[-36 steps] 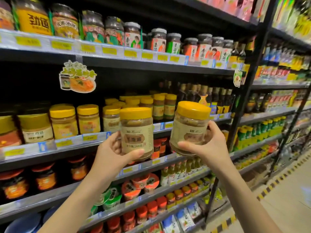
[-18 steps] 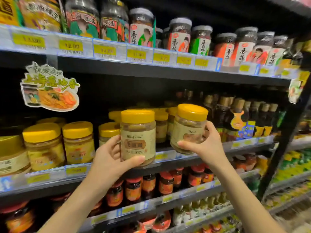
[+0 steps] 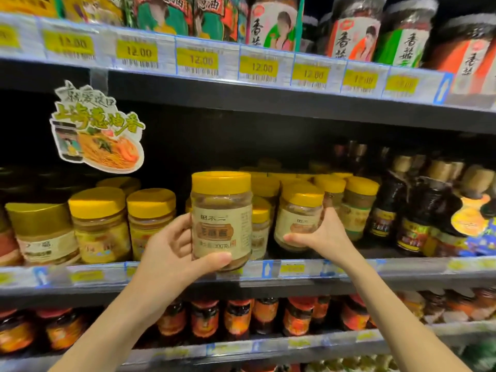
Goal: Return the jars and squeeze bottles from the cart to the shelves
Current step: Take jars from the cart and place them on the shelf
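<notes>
The shelving (image 3: 241,103) fills the view: dark metal tiers, each with a front rail of yellow price tags (image 3: 198,60). The top tier carries tall jars with red, green and white labels (image 3: 357,36). The middle shelf (image 3: 402,267) carries yellow-lidded jars (image 3: 99,224) on the left and centre and dark bottles (image 3: 389,208) on the right. The tier below holds small red-lidded jars (image 3: 204,320). A cut-out noodle sign (image 3: 96,130) hangs from the top tier at the left.

Two matching jars are in hand. Each is a clear, round jar with a wide yellow screw lid, tan paste inside and a beige label with a brown panel.

The left jar (image 3: 221,210) is upright, in front of the middle shelf's rail and nearer the viewer than the stock. The left hand (image 3: 171,253) holds it low down: the thumb crosses the bottom front and the fingers (image 3: 178,224) wrap the left side.

The right jar (image 3: 298,210) leans slightly left, set in among the yellow-lidded jars over the middle shelf. The right hand (image 3: 326,234) holds its lower right side, thumb across the front. Whether its base rests on the shelf cannot be determined.
</notes>
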Motion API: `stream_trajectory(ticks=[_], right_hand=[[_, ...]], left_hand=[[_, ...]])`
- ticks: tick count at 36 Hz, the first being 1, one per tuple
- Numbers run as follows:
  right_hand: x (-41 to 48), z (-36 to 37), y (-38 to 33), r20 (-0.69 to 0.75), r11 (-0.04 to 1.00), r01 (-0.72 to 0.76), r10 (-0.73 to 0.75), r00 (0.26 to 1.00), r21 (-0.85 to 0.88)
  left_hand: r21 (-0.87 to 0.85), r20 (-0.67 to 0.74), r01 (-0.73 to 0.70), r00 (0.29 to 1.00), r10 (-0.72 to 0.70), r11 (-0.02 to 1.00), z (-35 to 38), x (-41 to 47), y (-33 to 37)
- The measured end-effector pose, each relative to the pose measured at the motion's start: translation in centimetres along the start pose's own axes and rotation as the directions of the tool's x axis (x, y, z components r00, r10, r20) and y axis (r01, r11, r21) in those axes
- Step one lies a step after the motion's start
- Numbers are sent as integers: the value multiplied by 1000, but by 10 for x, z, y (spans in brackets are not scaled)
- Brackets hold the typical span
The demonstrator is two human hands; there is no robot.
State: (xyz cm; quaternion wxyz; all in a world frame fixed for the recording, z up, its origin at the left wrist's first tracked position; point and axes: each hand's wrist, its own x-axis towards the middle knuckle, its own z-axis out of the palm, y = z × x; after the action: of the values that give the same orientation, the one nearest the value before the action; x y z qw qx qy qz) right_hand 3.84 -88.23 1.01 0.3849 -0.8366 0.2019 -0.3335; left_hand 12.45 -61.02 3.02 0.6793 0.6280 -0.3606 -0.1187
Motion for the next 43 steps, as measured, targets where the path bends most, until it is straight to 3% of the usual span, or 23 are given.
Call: stream_trajectory(ticks=[14,30,36,43], right_hand=[[14,5,17,236,987,-23,61,970,-161],[17,17,37,212,941,6,70,975,-337],[16,17,39,219,960,-3,67,973,-280],[7,3,8,206,1000,-16,15,978,5]], left_hand=[[17,-22,-12,1000,12,1000,13,6,-3],[-7,28,-4,1000,4,1000,26,7,-12],[-7,47,30,998,-29,1000,33,4,-12],[-7,45,56,997,-56,998,47,2,-9]])
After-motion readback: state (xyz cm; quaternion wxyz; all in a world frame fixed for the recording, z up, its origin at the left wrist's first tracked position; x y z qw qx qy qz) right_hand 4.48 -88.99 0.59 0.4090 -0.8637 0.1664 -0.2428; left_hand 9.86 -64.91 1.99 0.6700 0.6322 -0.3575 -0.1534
